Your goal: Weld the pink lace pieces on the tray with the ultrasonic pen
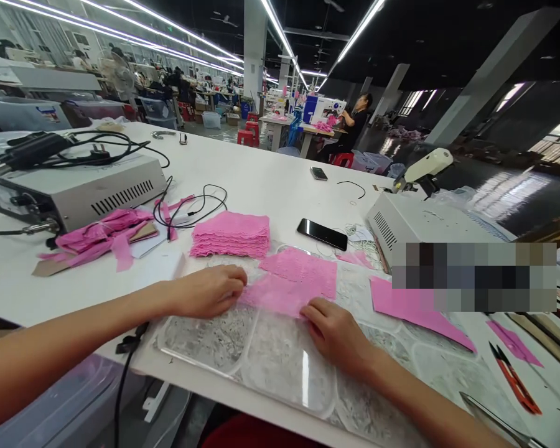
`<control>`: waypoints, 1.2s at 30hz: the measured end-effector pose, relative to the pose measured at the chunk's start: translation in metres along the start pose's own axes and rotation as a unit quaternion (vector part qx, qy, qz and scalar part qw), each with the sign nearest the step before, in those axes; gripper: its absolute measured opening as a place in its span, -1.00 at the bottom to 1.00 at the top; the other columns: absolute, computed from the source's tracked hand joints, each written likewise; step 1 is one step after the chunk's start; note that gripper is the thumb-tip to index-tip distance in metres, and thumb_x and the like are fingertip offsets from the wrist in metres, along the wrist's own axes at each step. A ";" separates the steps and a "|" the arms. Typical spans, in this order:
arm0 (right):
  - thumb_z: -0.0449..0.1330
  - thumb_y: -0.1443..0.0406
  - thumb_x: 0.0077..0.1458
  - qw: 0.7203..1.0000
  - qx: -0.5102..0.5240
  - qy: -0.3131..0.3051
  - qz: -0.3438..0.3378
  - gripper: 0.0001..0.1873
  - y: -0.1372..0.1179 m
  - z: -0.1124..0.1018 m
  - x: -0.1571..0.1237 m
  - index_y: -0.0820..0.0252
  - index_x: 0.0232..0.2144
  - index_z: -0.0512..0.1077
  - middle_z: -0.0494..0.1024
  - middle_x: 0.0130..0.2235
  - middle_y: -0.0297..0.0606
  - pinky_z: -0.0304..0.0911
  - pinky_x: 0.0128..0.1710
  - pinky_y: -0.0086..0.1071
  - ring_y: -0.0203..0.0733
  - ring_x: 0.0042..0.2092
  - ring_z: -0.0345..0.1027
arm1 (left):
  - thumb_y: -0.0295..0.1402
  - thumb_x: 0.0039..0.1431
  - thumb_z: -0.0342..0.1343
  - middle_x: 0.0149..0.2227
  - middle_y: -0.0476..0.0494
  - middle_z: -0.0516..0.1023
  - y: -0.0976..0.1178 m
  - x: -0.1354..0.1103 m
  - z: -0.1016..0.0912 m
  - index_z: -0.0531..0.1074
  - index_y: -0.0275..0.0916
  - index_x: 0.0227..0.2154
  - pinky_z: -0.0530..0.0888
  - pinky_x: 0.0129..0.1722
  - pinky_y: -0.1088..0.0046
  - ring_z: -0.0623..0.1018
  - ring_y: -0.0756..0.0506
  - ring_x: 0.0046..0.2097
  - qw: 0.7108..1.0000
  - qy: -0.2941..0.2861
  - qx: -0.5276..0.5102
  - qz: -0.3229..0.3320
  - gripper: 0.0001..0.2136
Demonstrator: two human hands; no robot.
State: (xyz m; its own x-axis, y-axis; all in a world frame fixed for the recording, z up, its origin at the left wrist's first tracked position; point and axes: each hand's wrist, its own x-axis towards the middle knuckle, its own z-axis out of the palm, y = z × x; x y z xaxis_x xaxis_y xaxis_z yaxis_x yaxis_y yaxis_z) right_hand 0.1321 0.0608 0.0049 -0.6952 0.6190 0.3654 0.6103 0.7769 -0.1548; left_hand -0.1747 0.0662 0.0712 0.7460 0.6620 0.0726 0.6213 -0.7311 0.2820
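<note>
- The thin pink piece (275, 297) lies on the near side of the pink stack (231, 235) and to its right, low over the clear plastic surface (289, 373), spread between both hands
- The left hand (210, 291), just on the near side of the stack, has its fingers drawn narrow and closed on the piece's left end; their undersides are hidden, so I cannot tell how firm the hold is
- The right hand (338, 333), farther right of the stack and nearer the person, pinches the near edge between thumb and fingers
- A textured pink piece (308, 270) shows just right of the stack, meeting the thin piece; I cannot tell whether the two are joined
- The thin piece looks very light and soft, sheer enough to show the paler surface through it, so it should crease or drift rather than hold a shape
- On smooth plastic it would probably slide easily, and a hard pull at one point might stretch or distort it
- Best hold: fingertips at opposite ends or corners, with light, even tension, keeping clear of the middle
- The stack's wavy edges suggest limp layers that may cling together, best parted by a corner
</note>
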 end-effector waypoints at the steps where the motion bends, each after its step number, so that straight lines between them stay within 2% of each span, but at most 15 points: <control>1: -0.01 0.51 0.07 1.000 0.024 -0.005 -0.018 -0.74 -0.008 -0.003 -0.005 0.21 -0.30 0.42 0.49 -0.34 -0.20 0.24 -0.36 -0.39 -0.21 -0.33 0.36 | -0.58 0.09 -0.01 -0.23 -0.12 0.51 0.002 -0.008 -0.001 0.40 -0.24 -0.49 0.38 -0.21 0.48 0.51 -0.06 -0.23 1.000 -0.018 -0.002 0.001 -0.84; 4: 0.03 0.45 0.09 0.992 0.122 -0.035 -0.026 -0.80 -0.024 -0.014 -0.002 0.20 -0.29 0.43 0.50 -0.35 -0.21 0.26 -0.37 -0.40 -0.23 -0.34 0.36 | -0.57 0.08 0.03 -0.33 -0.08 0.49 0.003 -0.014 -0.004 0.41 -0.23 -0.52 0.37 -0.28 0.48 0.50 -0.05 -0.32 0.998 -0.065 -0.005 -0.023 -0.84; 6: 0.04 0.39 0.12 0.983 0.183 -0.035 0.005 -0.82 -0.023 -0.018 0.011 0.18 -0.29 0.44 0.50 -0.35 -0.23 0.27 -0.38 -0.41 -0.28 -0.37 0.35 | -0.54 0.13 0.03 -0.33 -0.08 0.50 0.001 -0.002 -0.006 0.46 -0.23 -0.46 0.36 -0.29 0.49 0.51 -0.05 -0.30 0.996 -0.066 0.004 -0.056 -0.85; 9: 0.06 0.30 0.11 0.966 0.236 0.003 0.102 -0.82 -0.004 -0.015 0.037 0.17 -0.34 0.47 0.50 -0.42 -0.27 0.26 -0.43 -0.41 -0.31 -0.45 0.32 | -0.48 0.21 0.00 -0.20 -0.11 0.53 -0.007 0.032 -0.001 0.50 -0.23 -0.28 0.36 -0.26 0.48 0.52 -0.07 -0.20 0.992 -0.033 0.055 -0.110 -0.83; 11: 0.08 0.23 0.07 0.948 0.264 0.025 0.174 -0.79 0.012 -0.008 0.051 0.17 -0.37 0.49 0.52 -0.44 -0.26 0.26 -0.45 -0.39 -0.27 -0.45 0.34 | -0.45 0.23 0.00 -0.14 -0.15 0.52 -0.013 0.056 0.007 0.50 -0.25 -0.22 0.37 -0.23 0.46 0.52 -0.10 -0.15 0.988 -0.034 0.098 -0.118 -0.82; 13: 0.09 0.17 0.02 0.932 0.285 0.022 0.221 -0.75 0.026 -0.001 0.058 0.18 -0.40 0.49 0.54 -0.43 -0.24 0.26 -0.43 -0.36 -0.24 -0.44 0.36 | -0.46 0.22 0.01 -0.19 -0.19 0.52 -0.019 0.074 0.015 0.51 -0.29 -0.29 0.37 -0.24 0.45 0.51 -0.12 -0.17 0.985 -0.046 0.118 -0.115 -0.84; 16: 0.09 0.13 -0.04 0.922 0.292 -0.012 0.254 -0.72 0.036 0.006 0.059 0.19 -0.42 0.49 0.52 -0.47 -0.26 0.22 -0.42 -0.35 -0.23 -0.45 0.33 | -0.52 0.19 0.01 -0.28 -0.21 0.53 -0.026 0.086 0.025 0.50 -0.32 -0.42 0.36 -0.26 0.43 0.51 -0.12 -0.22 0.985 -0.054 0.122 -0.110 -0.82; 20: 0.08 0.12 -0.05 0.917 0.296 -0.031 0.266 -0.70 0.037 0.006 0.056 0.20 -0.40 0.48 0.47 -0.51 -0.30 0.18 -0.43 -0.36 -0.25 -0.46 0.29 | -0.51 0.23 -0.04 -0.29 -0.21 0.53 -0.030 0.083 0.027 0.50 -0.32 -0.43 0.35 -0.24 0.43 0.50 -0.11 -0.23 0.987 -0.044 0.112 -0.105 -0.78; 29: 0.08 0.14 -0.04 0.921 0.297 -0.046 0.248 -0.71 0.041 0.004 0.060 0.19 -0.41 0.49 0.55 -0.45 -0.26 0.20 -0.43 -0.37 -0.24 -0.45 0.33 | -0.48 0.24 -0.04 -0.33 -0.13 0.53 -0.038 0.080 0.024 0.47 -0.29 -0.43 0.31 -0.28 0.48 0.46 -0.05 -0.29 0.993 -0.012 0.065 -0.099 -0.79; 33: 0.09 0.17 -0.02 0.935 0.268 0.004 0.231 -0.75 0.035 0.005 0.072 0.18 -0.42 0.49 0.53 -0.47 -0.29 0.22 -0.43 -0.37 -0.25 -0.46 0.33 | -0.47 0.25 -0.05 -0.35 -0.10 0.53 -0.039 0.077 0.025 0.47 -0.29 -0.42 0.30 -0.29 0.50 0.46 -0.04 -0.31 0.994 0.013 0.039 -0.099 -0.79; 36: 0.17 0.19 -0.04 0.957 0.199 0.040 0.207 -0.78 0.022 0.010 0.089 0.16 -0.33 0.50 0.55 -0.37 -0.28 0.22 -0.36 -0.35 -0.26 -0.42 0.33 | -0.45 0.25 -0.04 -0.33 -0.10 0.53 -0.035 0.075 0.023 0.48 -0.28 -0.39 0.30 -0.32 0.50 0.46 -0.04 -0.30 0.994 0.037 0.025 -0.099 -0.80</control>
State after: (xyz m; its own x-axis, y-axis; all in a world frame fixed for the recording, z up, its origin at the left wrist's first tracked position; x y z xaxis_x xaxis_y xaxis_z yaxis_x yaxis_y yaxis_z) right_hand 0.0800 0.1345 0.0252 -0.3847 0.8845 0.2640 0.6227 0.4598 -0.6331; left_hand -0.1350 0.1381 0.0448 0.5887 0.8032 0.0914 0.7674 -0.5908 0.2492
